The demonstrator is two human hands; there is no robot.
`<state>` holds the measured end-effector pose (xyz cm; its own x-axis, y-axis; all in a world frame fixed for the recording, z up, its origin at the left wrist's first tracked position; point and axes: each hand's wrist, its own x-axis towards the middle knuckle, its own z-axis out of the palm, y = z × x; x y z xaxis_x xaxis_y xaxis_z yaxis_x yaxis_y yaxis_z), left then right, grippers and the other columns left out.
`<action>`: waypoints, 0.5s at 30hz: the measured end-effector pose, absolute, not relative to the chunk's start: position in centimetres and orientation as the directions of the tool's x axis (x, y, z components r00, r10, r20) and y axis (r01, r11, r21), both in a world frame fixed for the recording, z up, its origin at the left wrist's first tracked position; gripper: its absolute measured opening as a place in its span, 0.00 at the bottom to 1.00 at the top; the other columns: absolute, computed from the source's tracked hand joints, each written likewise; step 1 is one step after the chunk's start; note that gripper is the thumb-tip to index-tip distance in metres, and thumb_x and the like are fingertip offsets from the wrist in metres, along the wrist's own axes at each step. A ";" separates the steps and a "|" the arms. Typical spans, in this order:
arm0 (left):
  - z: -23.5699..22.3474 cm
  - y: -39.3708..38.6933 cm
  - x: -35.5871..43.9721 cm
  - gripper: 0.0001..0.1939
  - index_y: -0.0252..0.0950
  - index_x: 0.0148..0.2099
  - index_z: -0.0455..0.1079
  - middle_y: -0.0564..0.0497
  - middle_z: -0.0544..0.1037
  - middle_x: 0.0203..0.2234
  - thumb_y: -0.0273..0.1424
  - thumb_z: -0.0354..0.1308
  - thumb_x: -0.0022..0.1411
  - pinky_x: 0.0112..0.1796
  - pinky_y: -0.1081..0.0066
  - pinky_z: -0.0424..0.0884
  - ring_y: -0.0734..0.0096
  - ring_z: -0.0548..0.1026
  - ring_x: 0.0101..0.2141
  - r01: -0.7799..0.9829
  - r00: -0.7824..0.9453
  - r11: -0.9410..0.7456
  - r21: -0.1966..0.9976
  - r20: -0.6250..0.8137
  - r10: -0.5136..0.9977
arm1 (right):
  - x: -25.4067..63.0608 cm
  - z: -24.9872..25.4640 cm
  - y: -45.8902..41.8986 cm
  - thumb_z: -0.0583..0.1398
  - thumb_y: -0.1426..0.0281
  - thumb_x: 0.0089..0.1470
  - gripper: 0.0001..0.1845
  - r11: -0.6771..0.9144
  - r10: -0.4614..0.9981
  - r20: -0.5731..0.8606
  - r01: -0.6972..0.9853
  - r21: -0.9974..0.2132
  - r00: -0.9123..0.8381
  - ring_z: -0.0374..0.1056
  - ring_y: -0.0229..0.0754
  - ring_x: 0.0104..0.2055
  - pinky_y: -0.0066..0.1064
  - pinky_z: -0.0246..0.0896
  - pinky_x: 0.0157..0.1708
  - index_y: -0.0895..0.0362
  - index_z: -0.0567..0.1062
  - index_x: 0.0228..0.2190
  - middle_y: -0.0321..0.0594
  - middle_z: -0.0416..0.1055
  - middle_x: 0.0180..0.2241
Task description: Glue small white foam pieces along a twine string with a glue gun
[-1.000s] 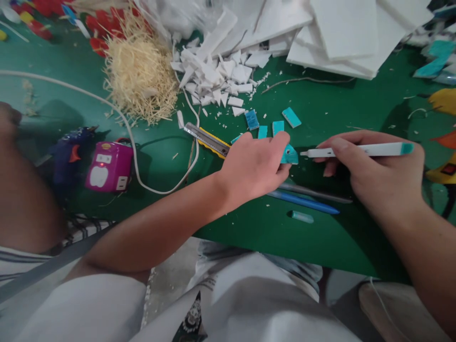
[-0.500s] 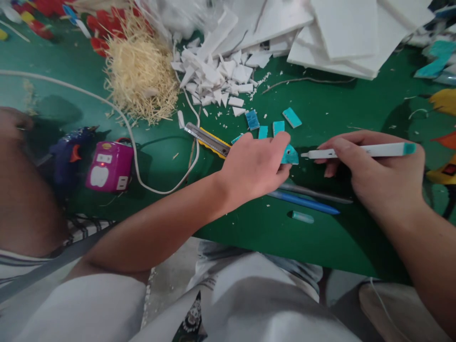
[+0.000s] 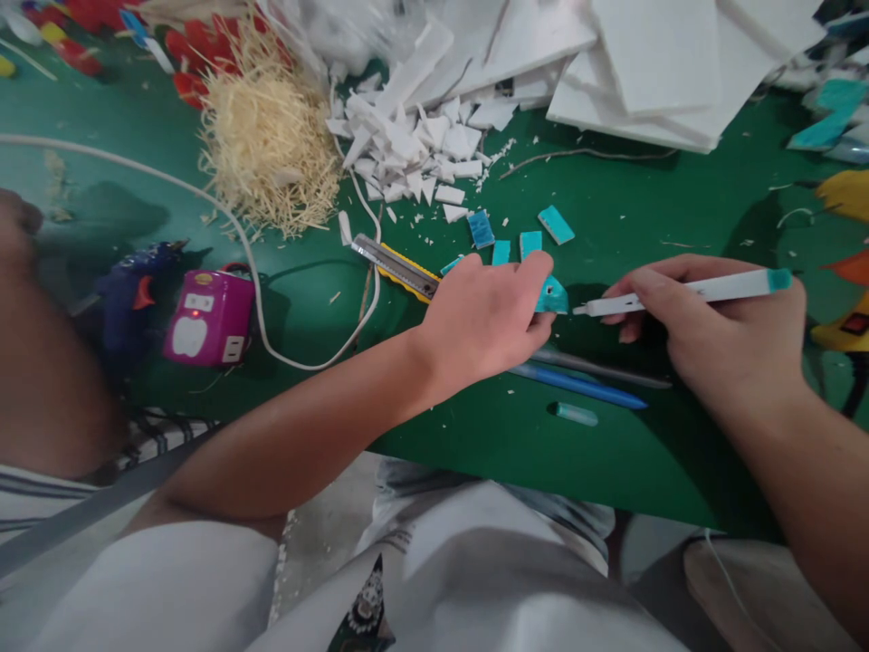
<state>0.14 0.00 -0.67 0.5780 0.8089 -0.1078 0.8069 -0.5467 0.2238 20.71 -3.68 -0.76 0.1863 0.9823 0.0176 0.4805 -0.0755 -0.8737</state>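
My left hand is closed on a small teal foam piece, pinching it just above the green table. My right hand grips a white marker with a teal end; its tip points left and sits almost against the teal piece. Several small teal rectangles lie just beyond my left fingers. A marker cap and a blue pen lie on the table below my hands.
A yellow utility knife lies left of my left hand. A purple socket block, a blue glue gun and a white cable are at the left. Straw, white foam scraps and foam sheets fill the back.
The marker has tilted slightly, its teal end rising and its tip closing in on the teal piece. My left hand has stayed where it was.
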 end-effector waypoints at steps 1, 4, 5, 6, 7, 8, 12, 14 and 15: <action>-0.6 0.0 0.1 0.14 0.35 0.58 0.74 0.50 0.82 0.29 0.35 0.60 0.75 0.45 0.58 0.74 0.53 0.85 0.38 0.808 0.577 -0.544 0.224 -0.115 0.809 | 20.7 -0.8 -3.7 0.69 0.58 0.58 0.14 -0.067 0.981 0.031 0.482 -0.874 0.192 0.67 0.37 0.19 0.30 0.63 0.19 0.51 0.84 0.24 0.35 0.74 0.18; -0.5 0.0 0.2 0.15 0.35 0.59 0.73 0.49 0.83 0.29 0.35 0.59 0.76 0.45 0.58 0.74 0.52 0.85 0.39 0.811 0.576 -0.543 0.220 -0.130 0.807 | 20.9 -0.9 -3.6 0.69 0.59 0.58 0.12 -0.048 0.980 0.054 0.486 -0.872 0.192 0.67 0.36 0.20 0.29 0.61 0.20 0.51 0.86 0.27 0.35 0.74 0.19; -0.5 0.0 0.2 0.15 0.35 0.59 0.73 0.49 0.83 0.30 0.36 0.59 0.76 0.45 0.58 0.74 0.52 0.85 0.39 0.811 0.576 -0.544 0.214 -0.132 0.807 | 20.9 -0.9 -3.6 0.68 0.59 0.58 0.13 -0.057 0.981 0.041 0.488 -0.871 0.189 0.66 0.36 0.20 0.30 0.60 0.19 0.52 0.85 0.26 0.35 0.74 0.18; -0.5 0.0 0.2 0.15 0.35 0.59 0.73 0.50 0.83 0.30 0.36 0.59 0.76 0.45 0.58 0.74 0.52 0.86 0.39 0.811 0.578 -0.548 0.206 -0.134 0.805 | 20.9 -0.8 -3.6 0.68 0.59 0.57 0.13 -0.073 0.982 0.022 0.487 -0.870 0.186 0.66 0.36 0.19 0.30 0.60 0.19 0.52 0.85 0.24 0.35 0.74 0.18; -0.5 0.0 0.2 0.15 0.35 0.59 0.73 0.50 0.83 0.30 0.36 0.59 0.76 0.45 0.58 0.75 0.52 0.86 0.39 0.810 0.580 -0.551 0.200 -0.134 0.804 | 20.8 -0.7 -3.6 0.68 0.60 0.57 0.14 -0.083 0.982 0.011 0.482 -0.872 0.189 0.66 0.36 0.19 0.30 0.61 0.19 0.52 0.84 0.23 0.36 0.73 0.18; -0.5 0.0 0.3 0.15 0.35 0.59 0.73 0.50 0.83 0.30 0.36 0.59 0.76 0.45 0.58 0.75 0.52 0.86 0.39 0.810 0.581 -0.553 0.195 -0.133 0.803 | 20.8 -0.7 -3.7 0.68 0.61 0.56 0.13 -0.092 0.981 0.002 0.475 -0.875 0.194 0.67 0.37 0.19 0.30 0.62 0.20 0.52 0.84 0.23 0.36 0.74 0.18; -0.4 0.0 0.2 0.15 0.34 0.59 0.73 0.49 0.83 0.30 0.35 0.59 0.76 0.45 0.58 0.75 0.52 0.86 0.39 0.811 0.577 -0.550 0.201 -0.121 0.807 | 20.5 -0.6 -3.8 0.68 0.62 0.56 0.09 -0.080 0.977 0.023 0.462 -0.883 0.212 0.66 0.36 0.20 0.30 0.60 0.21 0.50 0.87 0.27 0.35 0.74 0.19; -0.4 0.0 0.2 0.15 0.34 0.59 0.73 0.49 0.83 0.30 0.36 0.59 0.76 0.44 0.58 0.75 0.52 0.86 0.39 0.809 0.581 -0.552 0.203 -0.125 0.805 | 20.5 -0.8 -3.8 0.69 0.62 0.57 0.09 -0.068 0.977 0.036 0.472 -0.879 0.209 0.65 0.36 0.20 0.29 0.58 0.19 0.49 0.87 0.28 0.35 0.74 0.19; -0.4 0.0 0.2 0.15 0.34 0.59 0.73 0.49 0.83 0.30 0.36 0.59 0.76 0.44 0.58 0.75 0.52 0.86 0.39 0.807 0.583 -0.555 0.201 -0.127 0.803 | 20.6 -0.9 -3.8 0.69 0.62 0.57 0.09 -0.069 0.979 0.034 0.477 -0.876 0.203 0.66 0.36 0.20 0.30 0.58 0.19 0.49 0.87 0.27 0.35 0.74 0.19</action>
<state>0.16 0.01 -0.41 0.5830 0.8025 -0.1268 0.8074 -0.5548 0.2011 20.61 -3.79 -0.92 0.2034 0.9785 0.0338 0.4765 -0.0688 -0.8765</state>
